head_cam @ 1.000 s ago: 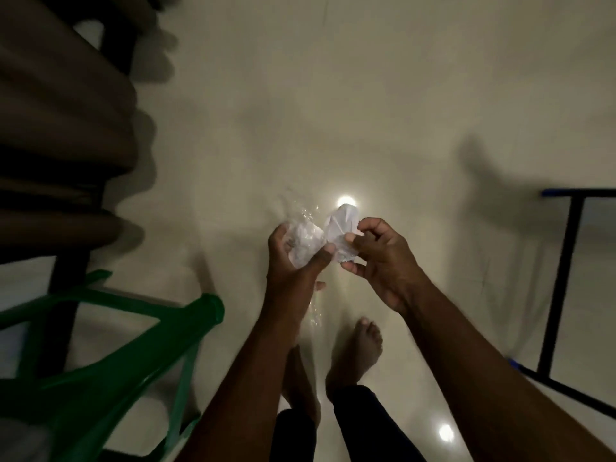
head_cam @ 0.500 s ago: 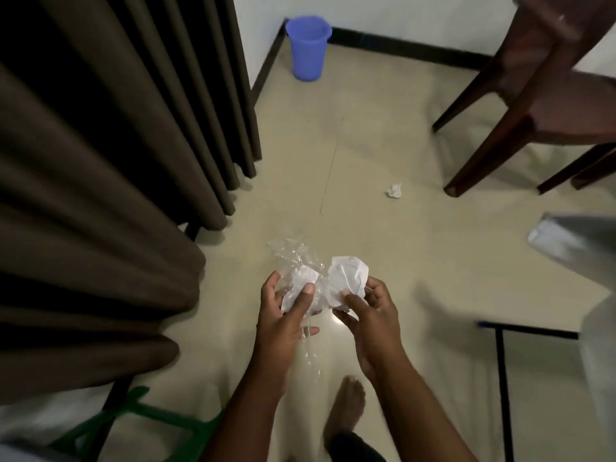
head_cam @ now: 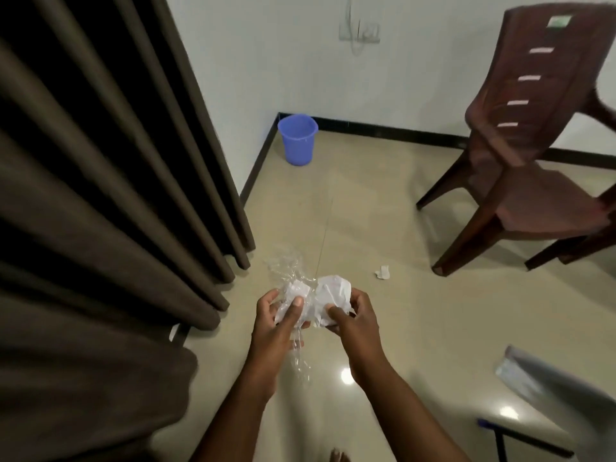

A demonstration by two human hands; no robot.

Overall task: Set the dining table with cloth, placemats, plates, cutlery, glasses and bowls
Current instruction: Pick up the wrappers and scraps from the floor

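Both forearms reach forward over the floor. The left hand (head_cam: pixel 278 323) and right hand (head_cam: pixel 353 320) each pinch the crumpled white paper with clear plastic wrap (head_cam: pixel 315 300) held between them at mid-frame.

Hands together over the floor, wrapper between them.
Curtain (head_cam: pixel 100 195) hangs left; bucket (head_cam: pixel 297 139) sits in the far corner beside it; chair (head_cam: pixel 533 155) stands right; a paper scrap (head_cam: pixel 382 272) lies between chair and wrapper (head_cam: pixel 320 301).
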